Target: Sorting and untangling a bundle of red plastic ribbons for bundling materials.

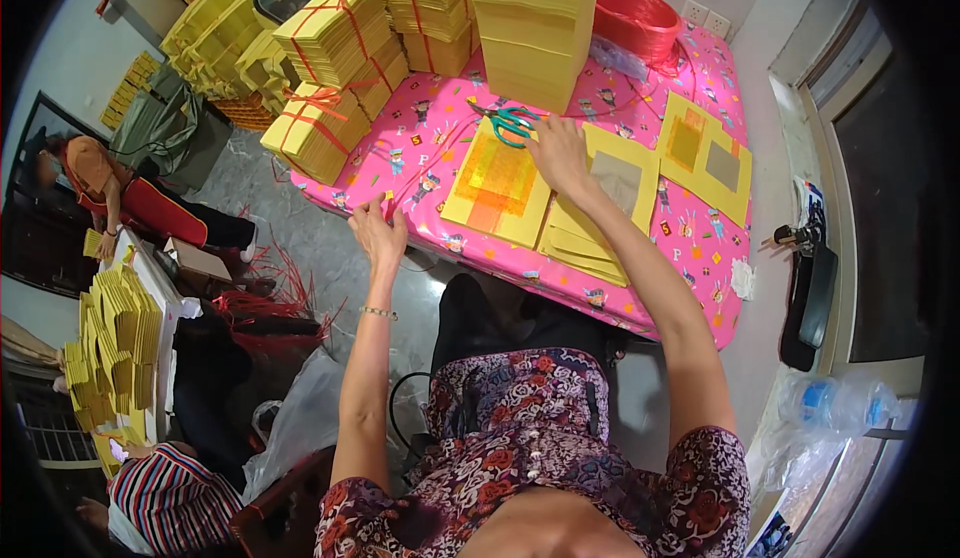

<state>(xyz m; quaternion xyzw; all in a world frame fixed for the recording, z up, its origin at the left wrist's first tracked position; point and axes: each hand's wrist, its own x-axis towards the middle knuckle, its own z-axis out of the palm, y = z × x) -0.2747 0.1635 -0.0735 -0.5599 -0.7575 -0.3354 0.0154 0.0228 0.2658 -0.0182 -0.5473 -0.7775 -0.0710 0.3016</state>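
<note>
My right hand (562, 156) reaches over yellow paper sheets, its fingers closed at the loops of green-handled scissors (512, 126). The scissor blades point left, and the grip is partly hidden behind my fingers. Under that forearm lies a stack of yellow sheets (580, 248) with a grey patch. Just left of it is another yellow stack with a shiny gold-orange square (495, 183). At the table's front left edge, my left hand (378, 232) pinches a thin red string (420, 170), which runs across the cloth toward the scissors.
Bundles of yellow paper tied with red string (340, 33) line the back left of the pink table (700, 288). A tall yellow stack (530, 33) and a red string coil (637, 23) stand behind. More sheets (705, 158) lie right. Two people work at another table (155, 358) on the left.
</note>
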